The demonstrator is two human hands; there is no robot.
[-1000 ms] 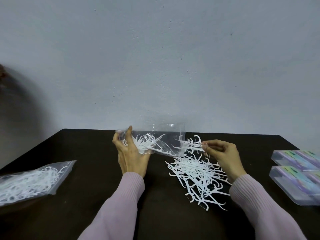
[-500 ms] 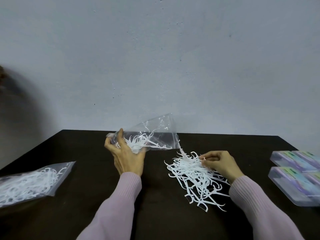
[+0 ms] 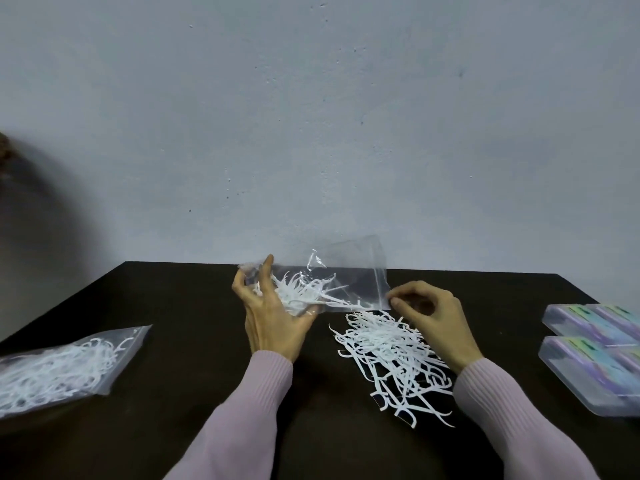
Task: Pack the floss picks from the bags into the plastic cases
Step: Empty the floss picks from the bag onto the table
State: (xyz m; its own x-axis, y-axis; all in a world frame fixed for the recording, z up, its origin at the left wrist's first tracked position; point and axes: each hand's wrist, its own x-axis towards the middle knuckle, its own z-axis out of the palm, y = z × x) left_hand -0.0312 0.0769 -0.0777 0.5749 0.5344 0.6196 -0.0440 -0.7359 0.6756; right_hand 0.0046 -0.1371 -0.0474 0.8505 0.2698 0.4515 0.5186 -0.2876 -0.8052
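Left hand [image 3: 273,323] grips the bag [image 3: 332,282] by its closed end, right hand [image 3: 429,313] pinches the mouth corner — tip the mouth down, shake the last picks [image 3: 301,292] onto the pile [image 3: 391,355] just below, cases [image 3: 588,355] well right.

Two forearms visible, each covered by a long sleeve of pale pink-lilac knit. Left sleeve [image 3: 242,410] and right sleeve [image 3: 512,420] identical in colour and fabric, with fine lengthwise ribbing. Cuffs close-fitting, ending at the wrist. Left hand [image 3: 273,320] and right hand [image 3: 433,320] bare: no gloves, rings, watch or other markings visible.
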